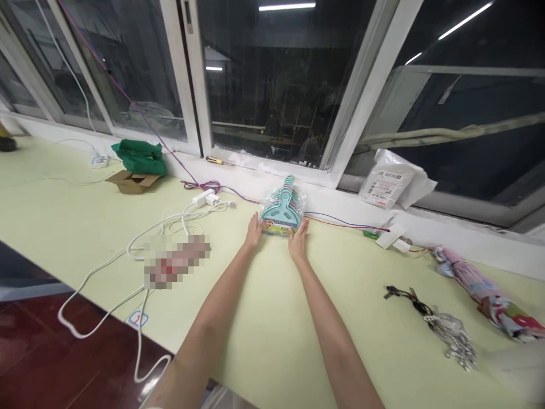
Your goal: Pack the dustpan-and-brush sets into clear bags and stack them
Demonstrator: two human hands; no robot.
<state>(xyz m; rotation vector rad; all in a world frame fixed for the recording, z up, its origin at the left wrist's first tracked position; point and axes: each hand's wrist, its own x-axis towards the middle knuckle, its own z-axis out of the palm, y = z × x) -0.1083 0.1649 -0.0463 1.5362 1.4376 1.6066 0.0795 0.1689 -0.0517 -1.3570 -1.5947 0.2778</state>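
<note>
Two-handed, with left hand (pixel 254 233) at seven o'clock and right hand (pixel 298 241) at five against the wrapped teal stack (pixel 280 214), apart; cannot tell how firmly. Probably positioning at twelve o'clock on the table (pixel 270 307). Seems to call next for even side pressure.

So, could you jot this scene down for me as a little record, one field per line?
Surface: pale green table
In hand: wrapped teal pack, between both hands
Left hand: against the pack's left side
Right hand: at its right front corner
Left of the pack: box, green cloth, white cable, pixelated item
Right of the pack: patterned bundle, dark and silvery tangle
Behind: screwdriver on the ledge, dark window
</note>
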